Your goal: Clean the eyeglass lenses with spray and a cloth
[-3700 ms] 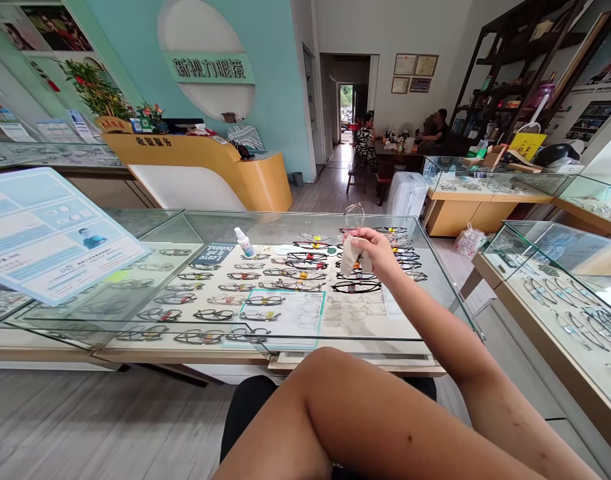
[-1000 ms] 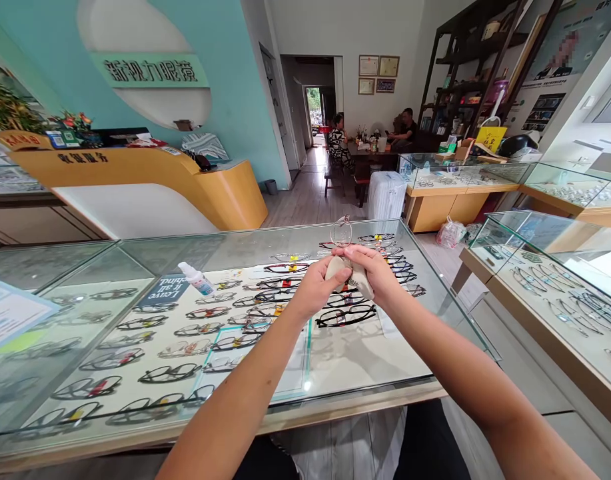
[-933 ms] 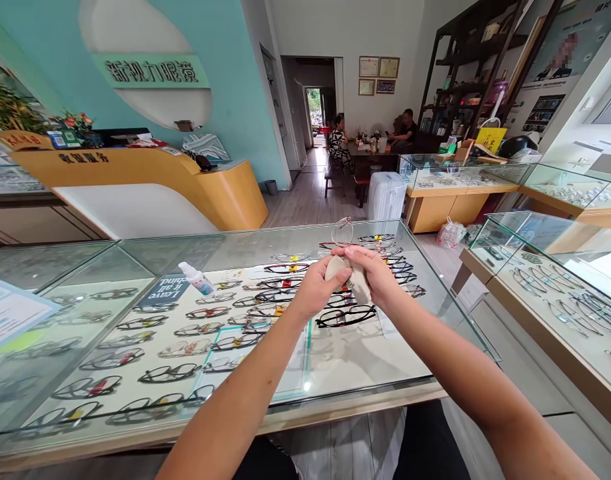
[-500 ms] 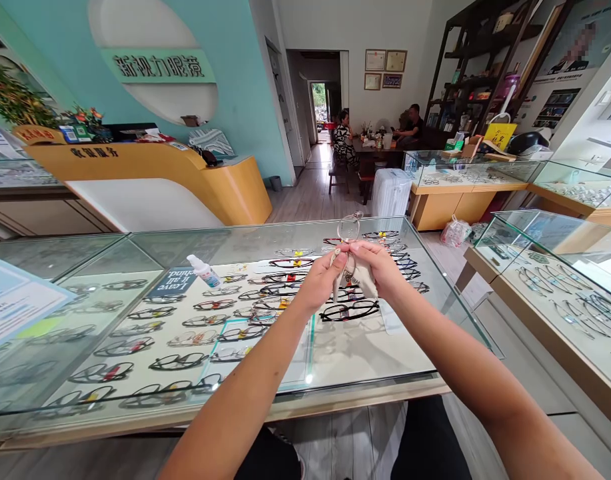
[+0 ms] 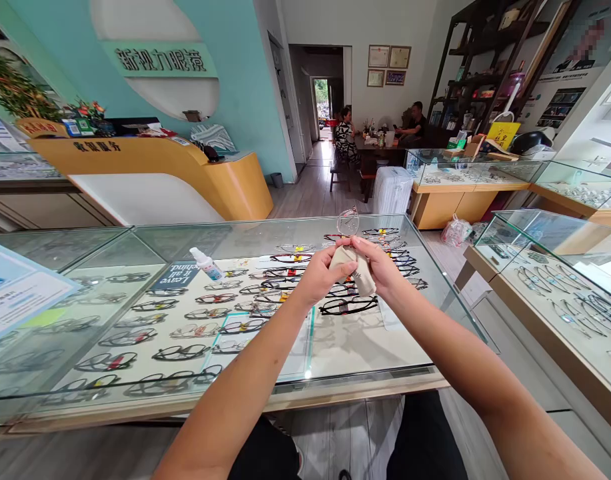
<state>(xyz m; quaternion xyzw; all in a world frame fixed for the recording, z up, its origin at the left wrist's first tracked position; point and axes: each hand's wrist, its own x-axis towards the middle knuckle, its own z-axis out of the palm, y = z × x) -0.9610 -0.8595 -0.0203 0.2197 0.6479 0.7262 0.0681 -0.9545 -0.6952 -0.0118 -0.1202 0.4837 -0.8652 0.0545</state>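
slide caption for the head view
Left hand and right hand hold a beige cloth and round eyeglasses above a glass display case of spectacles

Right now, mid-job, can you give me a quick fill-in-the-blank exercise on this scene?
1. The left hand and right hand grip a beige ____.
2. In the picture, one lens of the glasses shows ____ the fingers, not below them.
3. The spray bottle is to the ____ of both hands.
4. The blue card reads "Leave it all ____."

Missing: cloth; above; left; behind.
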